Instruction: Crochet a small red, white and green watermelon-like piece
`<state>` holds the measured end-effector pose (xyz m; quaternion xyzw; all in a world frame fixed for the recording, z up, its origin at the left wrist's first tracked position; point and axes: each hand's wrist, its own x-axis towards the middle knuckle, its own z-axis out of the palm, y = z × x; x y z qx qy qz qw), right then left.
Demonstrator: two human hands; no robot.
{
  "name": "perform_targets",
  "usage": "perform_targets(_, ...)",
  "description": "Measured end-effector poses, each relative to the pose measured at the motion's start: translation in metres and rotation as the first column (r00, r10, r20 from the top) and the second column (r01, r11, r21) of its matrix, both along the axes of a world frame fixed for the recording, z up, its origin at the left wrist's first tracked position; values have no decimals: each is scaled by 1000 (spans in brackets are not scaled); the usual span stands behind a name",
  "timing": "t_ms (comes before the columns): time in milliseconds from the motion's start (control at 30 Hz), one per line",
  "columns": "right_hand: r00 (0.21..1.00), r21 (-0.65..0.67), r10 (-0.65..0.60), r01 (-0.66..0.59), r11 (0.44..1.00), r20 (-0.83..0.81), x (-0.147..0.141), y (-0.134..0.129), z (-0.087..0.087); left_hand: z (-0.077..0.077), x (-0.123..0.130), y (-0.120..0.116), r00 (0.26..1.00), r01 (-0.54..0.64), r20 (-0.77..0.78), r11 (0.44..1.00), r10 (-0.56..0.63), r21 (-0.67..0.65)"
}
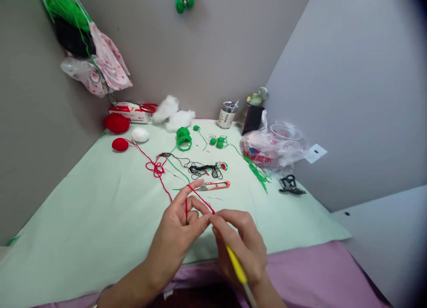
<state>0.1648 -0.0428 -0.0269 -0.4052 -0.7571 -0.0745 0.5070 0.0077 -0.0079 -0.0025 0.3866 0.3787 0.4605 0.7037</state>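
Note:
Red yarn runs over the raised index finger of my left hand and down between its fingers. Thumb and a fingertip of that hand pinch the yarn's working end, where any stitches are too small to make out. My right hand is closed around a yellow-handled crochet hook, its fingertips meeting those of the left; the hook's tip is hidden. From the left hand the yarn trails back through a loose tangle towards a small red ball. Orange-handled thread snips lie just beyond my fingers.
Black yarn, a green yarn coil and small green balls lie mid-table. White stuffing, a pen can and a plastic bag stand behind. A black claw clip lies right. Walls enclose the table.

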Motion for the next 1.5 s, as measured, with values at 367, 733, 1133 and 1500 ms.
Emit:
perform_targets(367, 717, -191, 63, -268, 944, -694, -4, 6, 2, 9, -1, 3, 973, 153, 195, 977, -122, -150)
perform_targets(733, 676, -252, 47, -337, 907, -736, -3, 7, -2, 2, -1, 2, 992, 123, 45, 992, -122, -25)
perform_targets(1133, 984, -71, -15, 3, 997, -177, -1, 1, -13, -3, 8, 1, 989, 78, 132, 990, -63, -117)
perform_targets(1500, 677, -189, 29, -247, 950, -736, -1, 1, -7, -1, 1, 8, 966, 105, 256, 969, -46, -222)
